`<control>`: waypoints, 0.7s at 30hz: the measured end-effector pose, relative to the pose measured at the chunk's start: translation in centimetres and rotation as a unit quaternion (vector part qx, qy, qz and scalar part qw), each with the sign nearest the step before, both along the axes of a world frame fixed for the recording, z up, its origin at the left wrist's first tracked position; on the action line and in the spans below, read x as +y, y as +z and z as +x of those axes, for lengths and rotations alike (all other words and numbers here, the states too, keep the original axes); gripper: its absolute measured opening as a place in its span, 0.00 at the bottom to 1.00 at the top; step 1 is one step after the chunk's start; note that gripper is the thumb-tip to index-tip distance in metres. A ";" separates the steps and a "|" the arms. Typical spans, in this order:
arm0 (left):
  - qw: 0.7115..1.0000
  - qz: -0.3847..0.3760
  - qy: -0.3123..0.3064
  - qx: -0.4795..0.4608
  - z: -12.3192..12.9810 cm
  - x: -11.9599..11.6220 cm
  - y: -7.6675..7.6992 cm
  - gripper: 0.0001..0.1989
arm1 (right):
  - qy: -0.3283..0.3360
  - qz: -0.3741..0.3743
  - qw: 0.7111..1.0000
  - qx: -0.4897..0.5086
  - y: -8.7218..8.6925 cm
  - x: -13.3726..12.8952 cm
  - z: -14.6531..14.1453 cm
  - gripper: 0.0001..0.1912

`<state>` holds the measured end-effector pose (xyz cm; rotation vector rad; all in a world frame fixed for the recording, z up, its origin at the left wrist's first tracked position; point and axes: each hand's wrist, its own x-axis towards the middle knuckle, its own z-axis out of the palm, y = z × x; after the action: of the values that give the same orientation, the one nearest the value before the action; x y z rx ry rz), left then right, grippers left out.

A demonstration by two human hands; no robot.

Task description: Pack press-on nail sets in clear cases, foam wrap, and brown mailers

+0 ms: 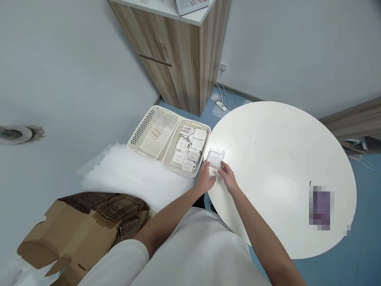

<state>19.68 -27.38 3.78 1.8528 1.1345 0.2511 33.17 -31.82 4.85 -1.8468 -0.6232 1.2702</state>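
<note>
A small square packet (216,157) in thin white translucent wrap lies at the left edge of the round white table (276,143). My left hand (205,179) has its fingers at the packet's near left corner, its thumb pointing inward. At the near right corner, my right hand (228,178) grips the packet with bent fingers. The packet sits between both hands, and what is inside the wrap is too blurred to tell. Just left of it, a white plastic basket (167,163) holds several white printed cards (188,165).
A second white basket (139,131) adjoins the first, with a small clear packet inside. Left of me lie a stack of white foam sheets (131,171) and folded cardboard boxes (80,226). A wood-grain cabinet (181,51) and a power strip (221,106) stand beyond. A pixelated purple patch covers the table's right side.
</note>
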 end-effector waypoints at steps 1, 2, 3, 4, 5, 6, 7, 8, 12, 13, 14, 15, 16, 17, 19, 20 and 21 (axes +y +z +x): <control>1.000 -0.001 -0.002 -0.001 0.0 0.0 0.0 0.34 | -0.007 0.004 1.000 0.005 0.0 -0.1 0.0 0.31; 1.000 -0.001 -0.003 -0.002 -0.1 0.0 0.0 0.34 | -0.015 0.007 1.000 0.012 0.0 -0.1 0.0 0.31; 1.000 -0.002 -0.004 -0.002 -0.1 0.0 0.1 0.34 | -0.024 0.008 0.999 0.020 0.1 -0.2 -0.1 0.31; 1.000 -0.004 -0.006 -0.003 -0.2 0.0 0.1 0.34 | -0.033 0.008 0.999 0.027 0.2 -0.2 -0.1 0.31; 1.000 -0.008 -0.007 -0.002 -0.2 -0.1 0.1 0.34 | -0.039 0.006 0.999 0.032 0.3 -0.2 -0.2 0.31; 1.000 -0.012 -0.007 -0.003 -0.3 -0.1 0.1 0.34 | -0.043 0.004 0.998 0.036 0.4 -0.3 -0.2 0.31; 1.000 -0.016 -0.007 -0.004 -0.3 -0.2 0.1 0.34 | -0.045 0.003 0.998 0.039 0.5 -0.3 -0.3 0.31; 1.000 -0.019 -0.007 -0.005 -0.4 -0.2 0.1 0.35 | -0.046 0.002 0.998 0.041 0.6 -0.4 -0.3 0.32; 1.000 -0.025 -0.006 0.001 -0.5 -0.5 0.3 0.35 | -0.043 -0.014 0.998 0.046 1.2 -1.2 -0.3 0.33; 1.000 -0.026 -0.007 0.003 -0.6 -0.6 0.3 0.36 | -0.041 -0.021 0.998 0.046 1.4 -1.6 -0.3 0.33; 1.000 -0.027 -0.009 0.004 -0.6 -0.7 0.4 0.36 | -0.040 -0.028 0.998 0.046 1.6 -2.0 -0.2 0.34; 1.000 -0.027 -0.011 0.004 -0.7 -0.9 0.4 0.36 | -0.039 -0.035 0.998 0.047 1.8 -2.5 -0.1 0.34; 1.000 -0.027 -0.013 0.004 -0.7 -1.1 0.5 0.36 | -0.040 -0.042 0.997 0.049 2.0 -3.1 0.0 0.34; 0.999 -0.028 -0.015 0.005 -0.7 -1.3 0.5 0.36 | -0.041 -0.048 0.997 0.053 2.3 -3.7 0.1 0.34; 0.999 -0.032 -0.016 0.011 -0.8 -1.7 0.6 0.35 | -0.047 -0.065 0.995 0.062 2.8 -5.2 0.3 0.33; 0.999 -0.034 -0.017 0.016 -0.8 -2.0 0.6 0.35 | -0.049 -0.073 0.994 0.067 3.0 -6.1 0.4 0.33; 0.999 -0.036 -0.020 0.019 -0.8 -2.3 0.6 0.35 | -0.049 -0.081 0.993 0.071 3.2 -7.0 0.4 0.33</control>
<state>18.85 -29.64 4.37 1.8208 1.1175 0.1507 33.60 -38.83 8.06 -1.8734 -0.3583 1.4064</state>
